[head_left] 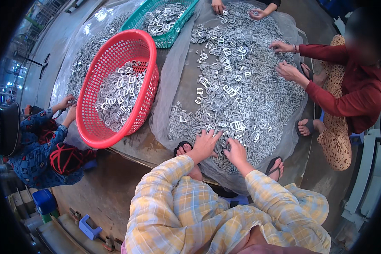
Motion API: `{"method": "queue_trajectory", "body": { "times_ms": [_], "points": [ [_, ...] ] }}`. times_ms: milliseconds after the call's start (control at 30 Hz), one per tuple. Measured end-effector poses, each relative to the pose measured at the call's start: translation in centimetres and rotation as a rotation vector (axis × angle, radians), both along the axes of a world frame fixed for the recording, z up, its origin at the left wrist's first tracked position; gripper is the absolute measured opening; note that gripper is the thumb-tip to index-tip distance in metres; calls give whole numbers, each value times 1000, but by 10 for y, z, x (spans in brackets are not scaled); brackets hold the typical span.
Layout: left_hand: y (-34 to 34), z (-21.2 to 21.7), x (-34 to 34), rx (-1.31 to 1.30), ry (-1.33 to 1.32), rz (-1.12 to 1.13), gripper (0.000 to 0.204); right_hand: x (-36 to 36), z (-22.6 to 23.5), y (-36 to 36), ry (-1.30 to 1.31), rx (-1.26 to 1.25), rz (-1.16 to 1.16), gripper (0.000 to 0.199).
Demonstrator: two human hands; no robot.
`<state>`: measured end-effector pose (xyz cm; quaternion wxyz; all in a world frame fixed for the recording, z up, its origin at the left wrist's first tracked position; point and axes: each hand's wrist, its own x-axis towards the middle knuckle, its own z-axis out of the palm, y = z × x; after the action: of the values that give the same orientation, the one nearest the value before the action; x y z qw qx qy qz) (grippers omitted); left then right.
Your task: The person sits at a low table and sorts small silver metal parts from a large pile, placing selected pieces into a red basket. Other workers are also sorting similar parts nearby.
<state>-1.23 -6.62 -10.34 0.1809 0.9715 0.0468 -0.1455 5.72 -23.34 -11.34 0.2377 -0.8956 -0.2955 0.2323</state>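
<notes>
A wide pile of small grey metal pieces [258, 108] lies in front of me, with brighter frame-shaped metal buckles [237, 126] scattered among them. At the near edge of this pile, my left hand [205, 144] rests with its fingers stretched out and spread over the pieces. Close beside it on the right, my right hand [236, 153] has its fingers curled in toward the thumb at the pile. Whatever may be between those fingertips is too small or hidden to make out.
A red perforated basket [81, 108] of buckles stands left of the pile, and a green basket [172, 40] with more buckles sits behind it. Clear plastic sheeting [167, 95] lies beneath the pieces. Co-workers' hands [290, 70] work at the right, far and left sides.
</notes>
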Motion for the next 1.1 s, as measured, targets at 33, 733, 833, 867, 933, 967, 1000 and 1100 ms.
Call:
{"method": "queue_trajectory", "body": {
  "times_ms": [33,733,833,867,933,967,1000,1100],
  "points": [
    [2,-2,1,-54,-27,5,88,3,-2,2,54,27,-42,31],
    [66,28,11,-1944,504,632,41,-8,13,1,21,-259,203,67],
    [66,27,9,-1887,473,697,40,-5,8,-2,-59,-252,206,54],
    [66,28,8,-1895,465,708,39,-3,3,-4,-83,-230,212,49],
    [68,26,4,-1872,406,778,34,-1,3,-3,-105,-185,207,40],
    [70,17,3,-1845,358,833,31,-1,4,-2,-103,-167,192,37],
    [69,18,4,-1821,317,883,29,0,4,-4,-101,-156,175,34],
    [89,29,3,-1656,119,931,21,6,-5,-8,-116,-90,117,29]
  ]
}}
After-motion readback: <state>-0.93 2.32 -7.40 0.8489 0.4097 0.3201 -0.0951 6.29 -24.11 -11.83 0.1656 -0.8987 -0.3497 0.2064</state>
